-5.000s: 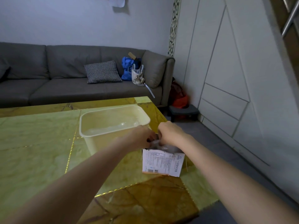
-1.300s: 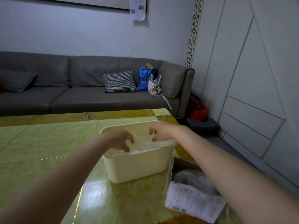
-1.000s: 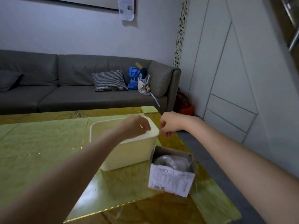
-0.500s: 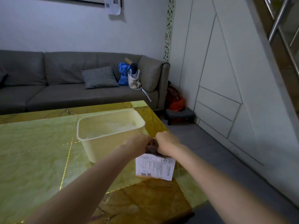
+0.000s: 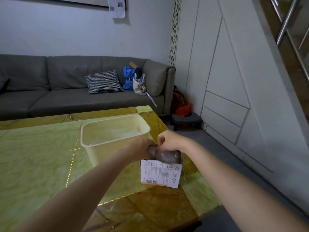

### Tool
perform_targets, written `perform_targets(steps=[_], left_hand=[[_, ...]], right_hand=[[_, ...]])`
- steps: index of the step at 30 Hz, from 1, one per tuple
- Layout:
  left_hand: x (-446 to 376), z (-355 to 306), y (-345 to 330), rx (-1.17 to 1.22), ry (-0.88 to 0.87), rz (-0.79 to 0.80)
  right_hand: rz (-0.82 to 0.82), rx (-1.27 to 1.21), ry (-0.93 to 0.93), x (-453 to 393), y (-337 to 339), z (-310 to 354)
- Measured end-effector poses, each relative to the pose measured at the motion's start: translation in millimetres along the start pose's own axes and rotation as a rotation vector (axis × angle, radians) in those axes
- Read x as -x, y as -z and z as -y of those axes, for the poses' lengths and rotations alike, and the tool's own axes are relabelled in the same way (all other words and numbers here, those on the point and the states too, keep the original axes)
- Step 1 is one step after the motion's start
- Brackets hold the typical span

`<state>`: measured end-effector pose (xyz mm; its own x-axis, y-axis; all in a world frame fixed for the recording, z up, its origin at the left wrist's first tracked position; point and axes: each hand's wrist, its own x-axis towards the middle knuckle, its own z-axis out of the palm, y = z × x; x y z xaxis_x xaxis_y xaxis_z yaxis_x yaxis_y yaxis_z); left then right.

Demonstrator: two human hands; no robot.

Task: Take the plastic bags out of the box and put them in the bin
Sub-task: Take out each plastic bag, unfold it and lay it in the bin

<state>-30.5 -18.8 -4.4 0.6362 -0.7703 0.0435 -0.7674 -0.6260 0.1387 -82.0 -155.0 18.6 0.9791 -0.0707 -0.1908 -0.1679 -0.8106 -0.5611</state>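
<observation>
The box [image 5: 160,173] stood near the table's [image 5: 41,164] right edge, and the bin [image 5: 107,144] rose just to its left, blocking any low sideways path there. Both hands, left hand [image 5: 140,149] and right hand [image 5: 170,141], crowded the box's open top, pinching crumpled plastic bags [image 5: 167,155] that filled the opening. In front of the box, and left of the bin, bare tabletop lay open. Right of the box the table ended over floor.

A glossy green-and-gold stone-patterned table [image 5: 38,156] carries a cream plastic bin [image 5: 107,151] near its far right corner and an open printed box [image 5: 160,174] by the right edge, just beside the bin.
</observation>
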Motion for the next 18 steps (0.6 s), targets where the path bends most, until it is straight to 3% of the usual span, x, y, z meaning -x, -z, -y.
perform_targets(steps=[8,13,18], left_hand=[[4.4,1.4,11.2,0.138,-0.015,-0.084],[6.5,-4.2,5.7,0.313,0.053,0.012],[8.7,-3.5,-2.3,0.518,0.115,0.158]], right_hand=[[0.038,0.047,-0.052,1.4,2.0,2.4],[0.116,0.148,-0.067,5.3,10.7,5.3],[0.129,-0.1,-0.053,8.5,11.1,6.7]])
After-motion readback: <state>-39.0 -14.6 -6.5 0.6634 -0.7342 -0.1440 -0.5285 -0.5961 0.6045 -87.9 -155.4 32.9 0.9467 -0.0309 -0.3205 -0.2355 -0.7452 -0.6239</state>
